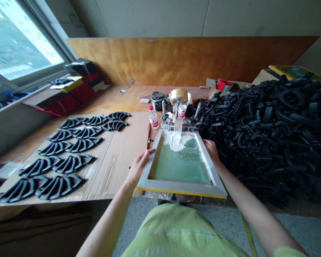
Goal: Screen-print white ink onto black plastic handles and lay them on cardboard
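Observation:
A screen-printing frame (pixel 147 172) lies in front of me, with green mesh (pixel 180 166) and a patch of white ink (pixel 178 142) at its far end. A clamp (pixel 178 125) at the back meets the frame. My left hand (pixel 139 163) is closed on the frame's left side, thumb along the edge. On the opposite side, my right hand (pixel 212 150) grips the right edge, with part of its fingers hidden. What lies under the frame is mostly covered.
Black fan-shaped plastic parts (pixel 60 186) lie in rows on cardboard (pixel 117 171) at left. A large heap of black parts (pixel 262 135) rises at right. Behind the frame stand a bottle (pixel 153 118), a dark tub (pixel 157 101), a tape roll (pixel 178 95) and a paper cup (pixel 182 111).

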Action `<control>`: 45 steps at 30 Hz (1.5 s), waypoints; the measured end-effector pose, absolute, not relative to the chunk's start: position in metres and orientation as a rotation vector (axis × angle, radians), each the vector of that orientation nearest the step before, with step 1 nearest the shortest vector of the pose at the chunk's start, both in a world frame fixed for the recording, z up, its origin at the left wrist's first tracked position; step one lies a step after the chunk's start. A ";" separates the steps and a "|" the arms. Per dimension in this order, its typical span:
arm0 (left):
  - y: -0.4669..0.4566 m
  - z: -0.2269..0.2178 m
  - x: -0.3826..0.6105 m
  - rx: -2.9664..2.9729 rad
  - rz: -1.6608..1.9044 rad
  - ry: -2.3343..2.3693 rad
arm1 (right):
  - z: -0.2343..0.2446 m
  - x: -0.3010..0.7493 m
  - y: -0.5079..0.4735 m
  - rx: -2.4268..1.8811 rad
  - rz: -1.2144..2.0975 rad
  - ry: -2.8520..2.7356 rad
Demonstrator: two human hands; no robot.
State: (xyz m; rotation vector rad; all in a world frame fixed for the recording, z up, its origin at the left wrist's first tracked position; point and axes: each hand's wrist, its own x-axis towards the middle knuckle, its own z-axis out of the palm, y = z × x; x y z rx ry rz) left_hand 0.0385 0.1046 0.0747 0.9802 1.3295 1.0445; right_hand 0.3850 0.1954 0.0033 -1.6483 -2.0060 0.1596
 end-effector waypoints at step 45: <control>0.134 0.121 0.046 0.956 1.275 1.233 | 0.056 0.372 0.286 -1.637 0.323 -1.770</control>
